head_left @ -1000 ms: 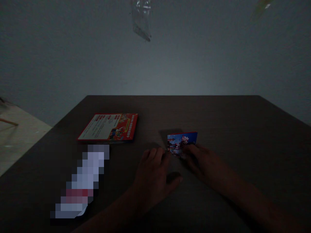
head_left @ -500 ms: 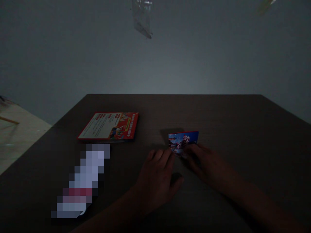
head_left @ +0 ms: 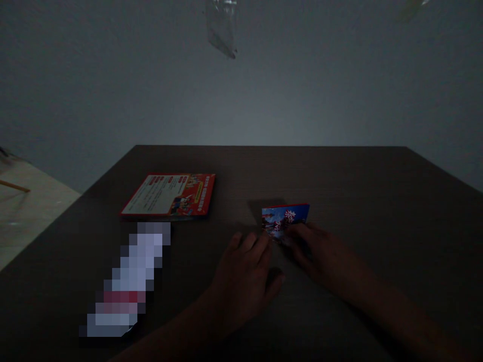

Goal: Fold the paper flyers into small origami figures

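"Where's the card (head_left: 277, 216)?"

"Over the middle of the table (head_left: 339, 176), a little right of centre, tipped up so its blue face and white lettering show, with a red edge along the top. Its shadow falls on the wood behind."

"Who has it?"

"The right hand (head_left: 326, 256). It's grasping the card near the lower right corner, a finger lying over the front."

"And the left hand (head_left: 241, 276)?"

"Palm down, fingers bent, thumb spread away, nothing pinched between them. The fingertips are at the card's lower left corner. Touching or only beside it, I can't tell; it's too dark there."

"Does the card's bottom edge meet the table?"

"Can't tell that either."

"What's off to the left?"

"A flat red packet (head_left: 171, 195) with a pale printed panel, lying on the table. Nearer us, just below it, there's a long thing (head_left: 132, 276) too blurred to name."

"And up there?"

"A clear bag (head_left: 222, 30) against the pale wall (head_left: 320, 95)."
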The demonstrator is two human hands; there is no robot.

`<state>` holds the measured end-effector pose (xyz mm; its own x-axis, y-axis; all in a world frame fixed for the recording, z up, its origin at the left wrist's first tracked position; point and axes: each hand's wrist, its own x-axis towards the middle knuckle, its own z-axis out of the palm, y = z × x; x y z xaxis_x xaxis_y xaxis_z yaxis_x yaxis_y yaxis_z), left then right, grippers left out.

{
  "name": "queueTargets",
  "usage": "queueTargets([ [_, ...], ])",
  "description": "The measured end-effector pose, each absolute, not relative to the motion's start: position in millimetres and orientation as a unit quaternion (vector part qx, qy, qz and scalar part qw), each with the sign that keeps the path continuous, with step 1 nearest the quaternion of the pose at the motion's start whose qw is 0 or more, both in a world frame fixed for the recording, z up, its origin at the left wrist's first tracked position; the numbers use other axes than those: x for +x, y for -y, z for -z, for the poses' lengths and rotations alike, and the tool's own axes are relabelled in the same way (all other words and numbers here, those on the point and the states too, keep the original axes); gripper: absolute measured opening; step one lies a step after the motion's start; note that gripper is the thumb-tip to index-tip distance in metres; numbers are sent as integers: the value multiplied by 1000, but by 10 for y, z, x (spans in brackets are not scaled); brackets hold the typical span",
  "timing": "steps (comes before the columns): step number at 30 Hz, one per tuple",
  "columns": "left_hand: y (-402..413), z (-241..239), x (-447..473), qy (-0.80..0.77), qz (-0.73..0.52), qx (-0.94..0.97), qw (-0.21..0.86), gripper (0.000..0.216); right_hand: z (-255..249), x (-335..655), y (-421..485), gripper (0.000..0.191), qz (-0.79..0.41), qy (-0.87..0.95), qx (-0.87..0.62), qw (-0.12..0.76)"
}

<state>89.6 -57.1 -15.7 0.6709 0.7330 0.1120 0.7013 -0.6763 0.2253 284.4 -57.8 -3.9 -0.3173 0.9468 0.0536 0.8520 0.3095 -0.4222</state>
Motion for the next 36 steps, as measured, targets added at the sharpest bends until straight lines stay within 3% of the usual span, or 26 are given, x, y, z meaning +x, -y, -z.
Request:
queueTargets([
  [36, 580, 126, 901, -390, -90, 911, 99, 51, 43, 2847, 590, 15, -182, 789, -570, 144],
])
